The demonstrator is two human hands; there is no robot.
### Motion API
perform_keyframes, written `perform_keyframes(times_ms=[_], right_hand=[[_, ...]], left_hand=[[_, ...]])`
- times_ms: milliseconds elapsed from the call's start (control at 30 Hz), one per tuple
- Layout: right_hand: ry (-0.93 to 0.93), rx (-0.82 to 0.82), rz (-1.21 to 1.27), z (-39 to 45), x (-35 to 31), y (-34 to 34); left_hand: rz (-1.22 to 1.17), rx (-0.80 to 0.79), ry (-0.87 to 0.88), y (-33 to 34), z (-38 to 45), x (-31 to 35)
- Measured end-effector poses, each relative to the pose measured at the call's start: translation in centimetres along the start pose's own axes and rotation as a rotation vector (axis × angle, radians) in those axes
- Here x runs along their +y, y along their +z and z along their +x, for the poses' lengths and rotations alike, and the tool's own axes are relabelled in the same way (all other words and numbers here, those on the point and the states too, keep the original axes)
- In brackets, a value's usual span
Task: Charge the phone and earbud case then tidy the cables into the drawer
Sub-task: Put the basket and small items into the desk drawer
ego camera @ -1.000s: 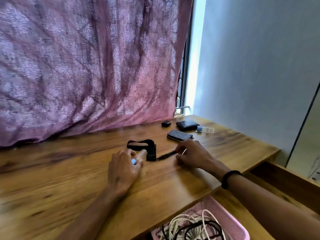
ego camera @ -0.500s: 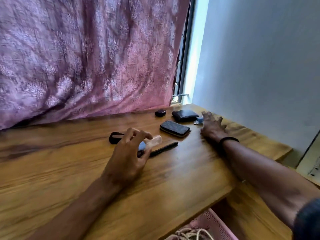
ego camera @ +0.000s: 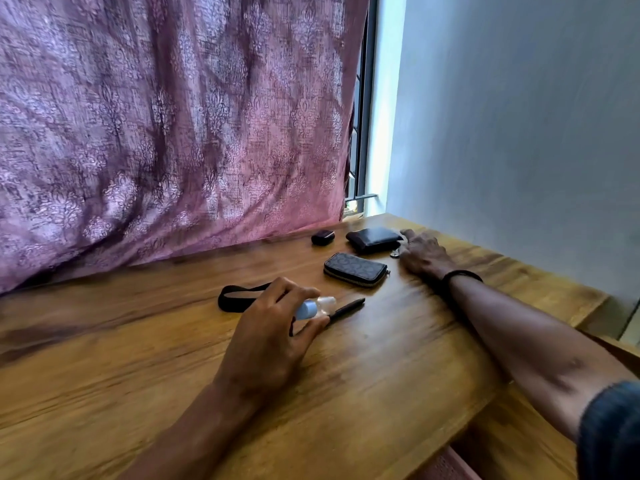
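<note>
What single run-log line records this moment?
left hand: holds small clear bottle | right hand: reaching beside black wallet | earbud case: untouched on table

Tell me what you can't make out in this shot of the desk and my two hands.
Head view:
- Small item under the right hand: covered by the fingers, only a sliver shows.
- Black strap: its near end is hidden behind the left hand.
- Bottle label: blurred.
- Drawer, phone, cables: none visible.
- Earbud case: too small to tell if shut.
</note>
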State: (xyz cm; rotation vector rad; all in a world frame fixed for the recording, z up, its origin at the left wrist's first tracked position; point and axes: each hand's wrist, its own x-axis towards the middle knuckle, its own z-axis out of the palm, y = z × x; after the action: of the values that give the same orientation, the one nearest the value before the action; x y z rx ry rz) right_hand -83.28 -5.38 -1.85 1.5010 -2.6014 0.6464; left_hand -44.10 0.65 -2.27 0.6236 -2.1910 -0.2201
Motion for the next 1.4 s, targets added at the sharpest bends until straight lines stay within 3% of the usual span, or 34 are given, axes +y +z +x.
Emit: perform_keyframes(times_ms=[200, 333, 533, 667, 867, 1000, 1167, 1400], right_hand=[[-0.038, 0.184, 0.098, -0.4, 0.2, 0.0], [-0.030, 0.161, 0.085, -1.5, 0.2, 0.1], [0.026, 0.293, 0.041, -3.6, -0.3, -0.7], [0.063, 0.305, 0.197, -7.5, -0.9, -1.9], [-0.070, 0.033, 0.434, -18.4, 0.3, -7.0], [-0.123, -0.035, 0.501, -25.4, 1.9, -12.0], [-0.169, -0.039, 0.338, -31.5, 4.3, -17.6], [-0.078, -0.493, -0.041, -35.6, 4.6, -16.7]], left_hand=[[-0.045, 0.047, -0.027, 0.3, 0.8, -0.1], [-0.036, 0.058, -0.065, -0.2, 0.2, 0.6], [-0.044, 0.062, -0.033, -0.7, 0.4, 0.2], [-0.040, 0.049, -0.003, -0.7, 0.5, 0.3], [-0.087, 0.002, 0.071, -0.6, -0.4, 3.8], [-0.173, -0.156, 0.198, 0.1, -0.9, 8.6], [-0.136, -0.392, 0.360, 1.3, 0.0, 14.7], [0.196, -0.778, 0.542, 4.8, 2.0, 21.3]])
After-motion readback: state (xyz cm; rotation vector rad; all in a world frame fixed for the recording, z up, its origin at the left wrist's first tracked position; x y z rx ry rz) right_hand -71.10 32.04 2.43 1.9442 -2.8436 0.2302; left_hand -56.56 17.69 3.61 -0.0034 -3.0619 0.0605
